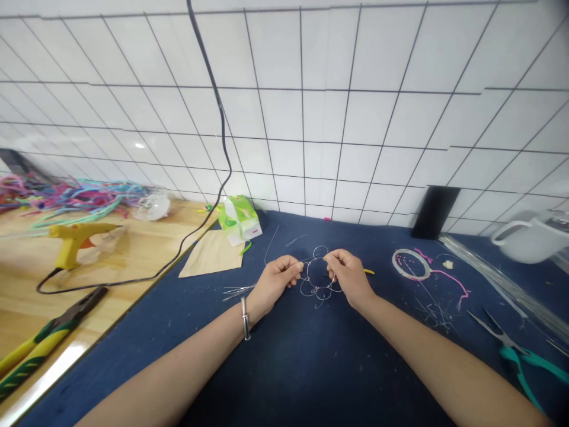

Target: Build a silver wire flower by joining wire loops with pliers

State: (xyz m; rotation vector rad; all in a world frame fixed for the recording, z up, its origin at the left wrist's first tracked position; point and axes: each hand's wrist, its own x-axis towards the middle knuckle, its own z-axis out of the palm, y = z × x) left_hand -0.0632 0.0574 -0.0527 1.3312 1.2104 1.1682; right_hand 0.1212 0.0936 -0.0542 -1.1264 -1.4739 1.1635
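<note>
A flower-shaped wire frame (322, 289), a ring with thin loops around it, is held up between my two hands over the blue cloth. My left hand (279, 279) pinches its left side, thumb against the forefinger. At the upper right of the ring, my right hand (349, 274) is closed in a pinch on the same wire. Thin wire runs across the top between the fingertips. Part of a yellow-handled tool (368, 271) shows behind my right hand; the rest of it is hidden. Loose wire pieces (239, 291) lie by my left wrist.
On the right are a round dish (411, 264) with pink bits, wire scraps (435, 314), teal-handled pliers (511, 344), a wire bundle (502, 273) and a white mug (528, 237). On the left are a tissue pack (240, 218), a yellow glue gun (73, 240) with its black cord (178, 252), and large pliers (53, 332).
</note>
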